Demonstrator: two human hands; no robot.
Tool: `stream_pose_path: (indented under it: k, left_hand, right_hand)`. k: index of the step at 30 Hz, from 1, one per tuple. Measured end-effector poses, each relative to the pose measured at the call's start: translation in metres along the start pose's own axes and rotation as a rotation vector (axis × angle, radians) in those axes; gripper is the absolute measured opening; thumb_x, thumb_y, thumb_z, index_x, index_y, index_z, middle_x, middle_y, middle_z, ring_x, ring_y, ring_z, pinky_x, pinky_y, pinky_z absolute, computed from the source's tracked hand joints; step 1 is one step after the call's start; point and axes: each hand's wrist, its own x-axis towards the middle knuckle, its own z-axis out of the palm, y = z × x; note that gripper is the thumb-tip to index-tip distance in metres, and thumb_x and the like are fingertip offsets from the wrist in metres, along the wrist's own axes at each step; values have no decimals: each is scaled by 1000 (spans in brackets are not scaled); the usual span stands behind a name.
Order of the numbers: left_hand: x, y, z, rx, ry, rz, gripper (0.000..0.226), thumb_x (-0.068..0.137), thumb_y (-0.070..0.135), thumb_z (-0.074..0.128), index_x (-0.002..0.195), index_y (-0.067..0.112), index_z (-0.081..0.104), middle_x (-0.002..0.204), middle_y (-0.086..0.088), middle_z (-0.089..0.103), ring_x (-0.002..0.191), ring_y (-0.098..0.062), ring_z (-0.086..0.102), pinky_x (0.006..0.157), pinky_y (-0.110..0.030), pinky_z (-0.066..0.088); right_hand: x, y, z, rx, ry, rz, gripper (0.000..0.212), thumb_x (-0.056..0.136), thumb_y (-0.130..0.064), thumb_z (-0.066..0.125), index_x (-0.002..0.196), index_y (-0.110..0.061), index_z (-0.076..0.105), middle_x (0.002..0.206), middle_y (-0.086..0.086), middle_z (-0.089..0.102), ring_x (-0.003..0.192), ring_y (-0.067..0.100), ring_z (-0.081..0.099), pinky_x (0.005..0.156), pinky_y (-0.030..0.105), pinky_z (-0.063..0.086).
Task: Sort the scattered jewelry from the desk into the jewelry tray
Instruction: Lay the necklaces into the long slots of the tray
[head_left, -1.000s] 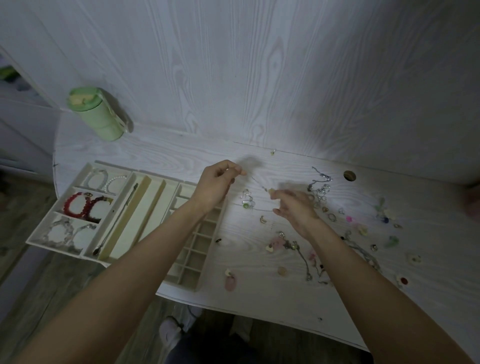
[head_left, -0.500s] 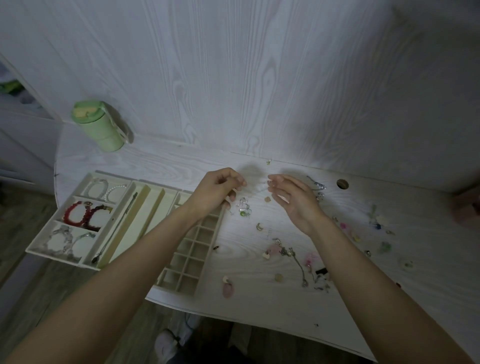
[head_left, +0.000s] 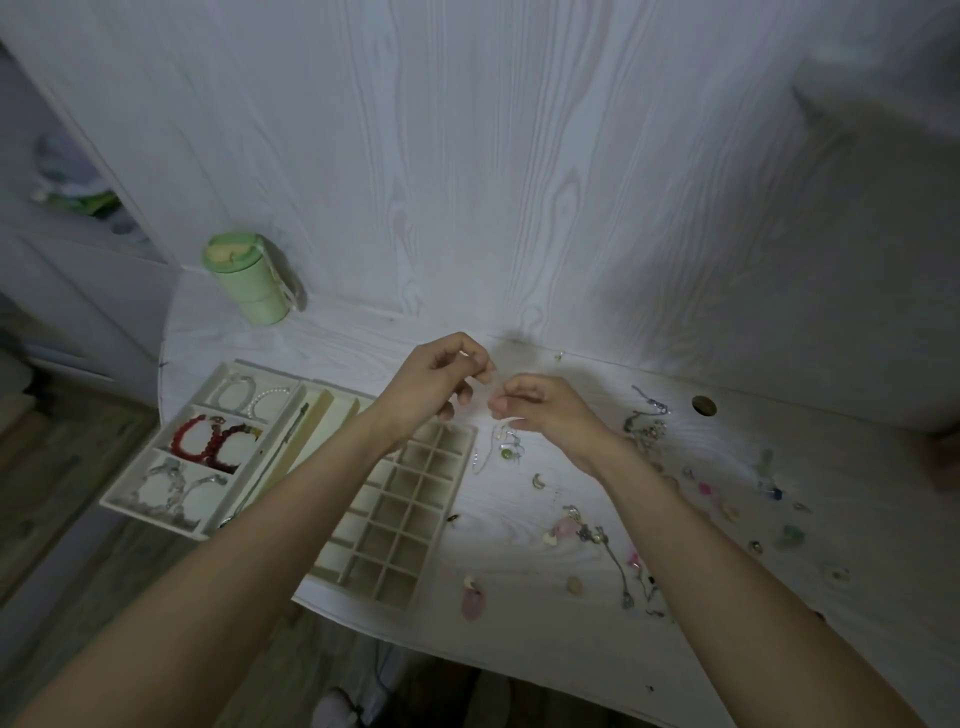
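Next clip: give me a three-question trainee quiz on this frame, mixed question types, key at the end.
1. True or false: the red bead bracelets lie in the jewelry tray.
2. The green cup stands: A) behind the tray, by the wall; B) right of the desk hole; C) inside the tray.
3. Fill in: the left hand and right hand are raised with fingers ____.

Key: 1 true; 2 A; 3 curled, pinching.

Single head view: looks forward and down, close over desk (head_left: 545, 644), wall behind.
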Motion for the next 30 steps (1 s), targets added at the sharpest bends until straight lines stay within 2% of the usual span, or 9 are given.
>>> stream_pose_path:
  k: [5,9,13,17,21,23,25,27,30]
  left_hand:
    - [-3,-5,-13,-2,130,-2,19,95,12,48,79,14,59,83,2,62,58,-8,48,44,-17,35]
    - [0,-13,-22,62,340,-80,19,92,10,47,76,13,56,86,1,60,73,-12,53,60,-22,43]
    - [-6,-17,-30,70,136,-171,12,87,9,50,94,7,59,96,-4,63,93,-15,56,78,-22,42]
    - [-17,-14,-49,-9,-32,-119,56,60,17,53,115,10,60,103,-2,67,99,-10,59,89,-21,41]
    - [-31,-17,-80,48,-218,-79,17,81,10,62,95,15,70,86,-5,73,100,-15,66,102,-25,37]
    - [-36,-22,-95,49,-237,-90,14,87,5,59,89,12,71,70,0,69,79,-13,70,97,-20,42]
    - [-40,-29,-111,23,-173,-122,13,89,5,59,98,1,68,68,-1,62,62,-9,61,79,-17,49]
    - [-43,-37,-127,36,-125,-147,22,87,6,62,109,2,64,84,-7,61,71,-7,58,74,-17,50]
    - [-46,-48,-147,125,-140,-130,29,83,12,69,111,15,62,102,2,64,101,-9,58,92,-20,44]
  right_hand:
    - [3,-4,5,81,71,24,9,91,-8,58,95,-5,66,80,3,68,75,14,66,79,27,52]
    - [4,-14,14,126,161,70,11,91,-11,59,86,-7,68,75,3,67,67,12,64,68,21,51]
    - [8,-34,37,168,61,21,12,92,-7,58,87,-7,68,77,6,68,67,11,66,61,18,53]
    - [15,-56,62,126,1,-52,10,88,-1,61,93,1,69,83,11,70,72,18,69,69,24,58]
    - [21,-65,78,164,43,-26,10,86,0,64,93,6,68,76,11,69,69,17,69,65,22,57]
    - [25,-65,88,174,57,-16,6,86,0,64,89,4,68,74,9,69,68,16,68,64,22,56]
    - [30,-66,101,202,73,-8,5,85,0,64,82,-1,67,74,10,68,71,18,67,65,22,57]
    - [34,-67,115,229,54,4,4,86,1,64,83,1,67,78,14,68,74,19,68,70,23,57]
    - [38,-72,144,243,-5,1,6,85,1,65,88,5,67,86,20,67,79,22,69,72,24,57]
